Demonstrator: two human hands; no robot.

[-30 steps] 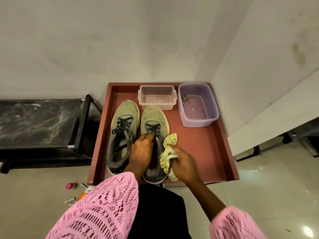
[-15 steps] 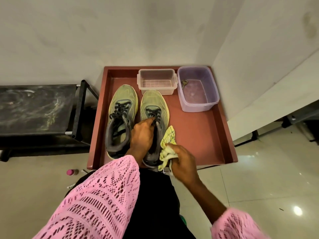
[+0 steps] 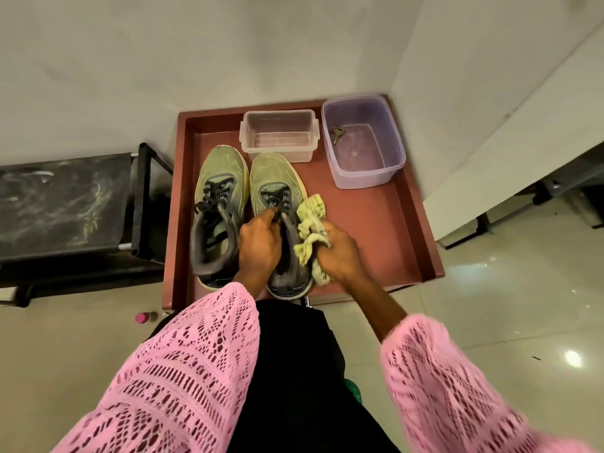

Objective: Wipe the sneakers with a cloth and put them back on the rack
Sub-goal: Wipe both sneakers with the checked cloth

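A person's left hand (image 3: 260,245) still grips the collar of the right olive-green mesh sneaker (image 3: 281,223) on the red-brown tray surface (image 3: 369,230), while the right hand (image 3: 340,256), clutching a crumpled yellow cloth (image 3: 310,230), has returned to the sneaker's outer side; wiping appears ongoing.

Two olive-green sneakers w/ dark laces, grey collars and pale soles stand upright side by side, toes toward the wall, on the red-brown rack (image 3: 405,237). Left sneaker (image 3: 219,204): untouched, laces loose. Right sneaker (image 3: 277,188): heel near the rack's front edge, collar gripped by the left hand (image 3: 260,243). Cloth (image 3: 310,223): yellow-green, crumpled, bunched against the right sneaker's outer side, held in the right hand (image 3: 340,256); its free end lies beside the laces.
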